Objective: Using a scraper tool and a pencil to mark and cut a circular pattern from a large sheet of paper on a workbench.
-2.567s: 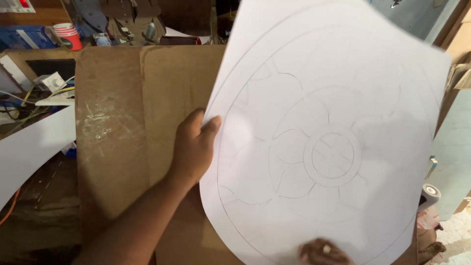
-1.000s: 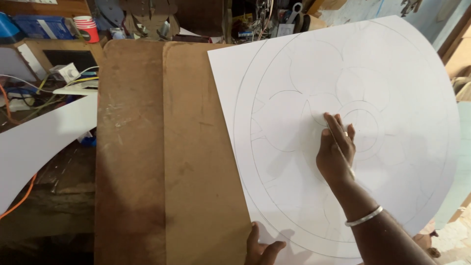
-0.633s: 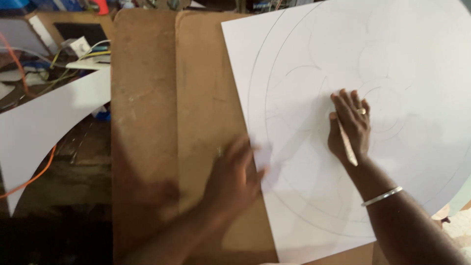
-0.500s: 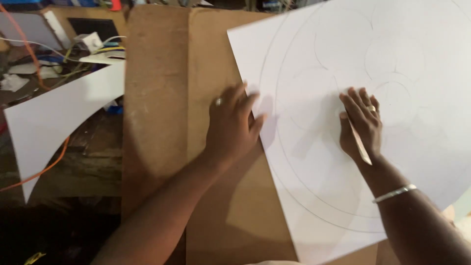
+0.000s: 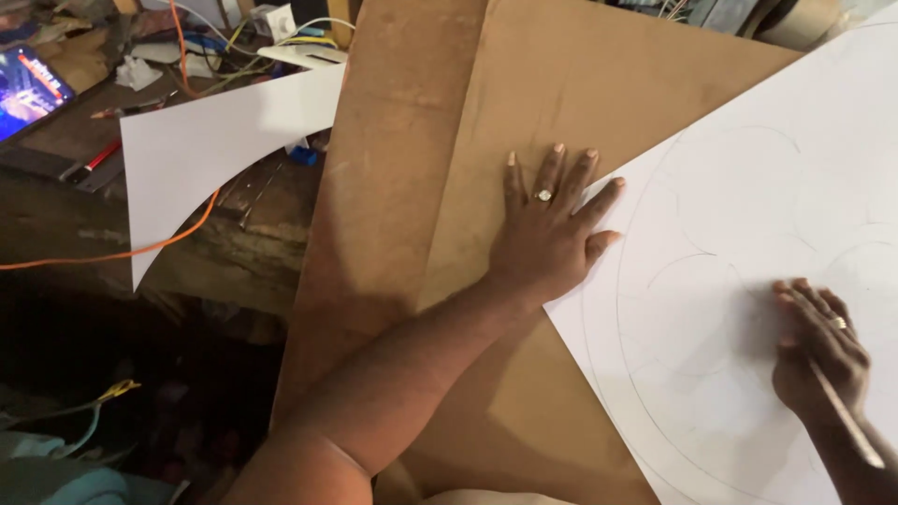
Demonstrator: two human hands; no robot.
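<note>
since half second ago: left hand (image 5: 552, 234) slid up paper edge, now flat, fingers spread, half on brown board (image 5: 524, 112), half on white sheet (image 5: 748, 281). right hand (image 5: 818, 351) pins sheet, grasping pencil (image 5: 847, 425). flower-and-circle drawing present; sheet laid, uncut.

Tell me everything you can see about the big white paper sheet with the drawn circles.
The white paper sheet is large and thin, lying flat on brown boards, and it runs out of the picture at the right and the bottom. Faint pencil lines mark big concentric arcs with rounded, petal-like curves inside. Its left corner points toward the left hand, which lies flat across the paper's edge, partly on the board. The right hand rests on the sheet, holding a thin pencil.
</note>
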